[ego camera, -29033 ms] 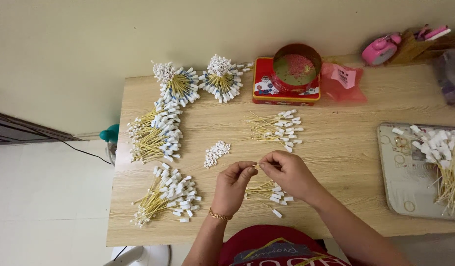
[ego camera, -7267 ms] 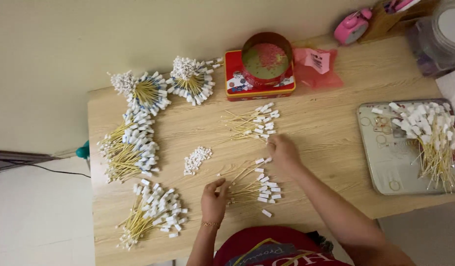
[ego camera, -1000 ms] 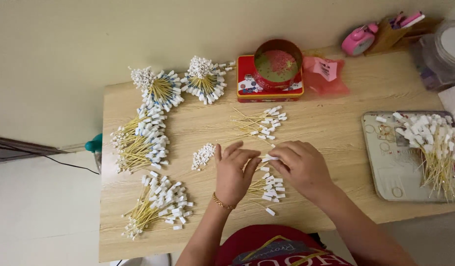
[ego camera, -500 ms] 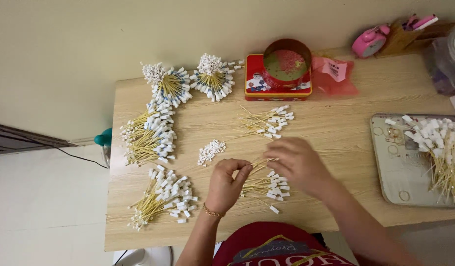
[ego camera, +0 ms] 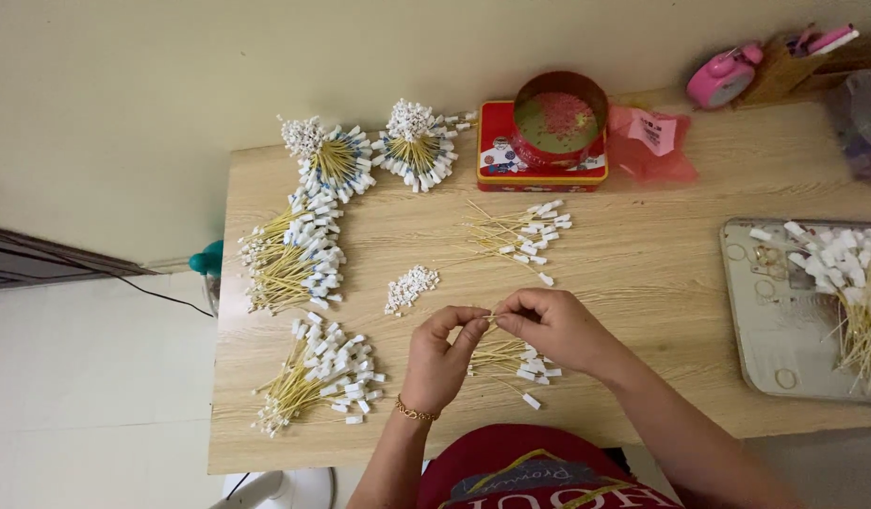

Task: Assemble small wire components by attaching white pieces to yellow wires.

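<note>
Both hands, left (ego camera: 442, 353) and right (ego camera: 547, 327), pinch one thin stick (ego camera: 490, 318) between fingertips (over the loose pile (ego camera: 511, 360)); a light, steady grip seems wise.

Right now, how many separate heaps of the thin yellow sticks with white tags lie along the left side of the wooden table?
4: two fanned heaps at the far edge, one long heap below them, one nearest the person. Other piles lie elsewhere.

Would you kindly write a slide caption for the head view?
Both hands, left hand and right hand, pinch a thin yellow stick over a wooden table among bundles of white-tipped sticks.
</note>
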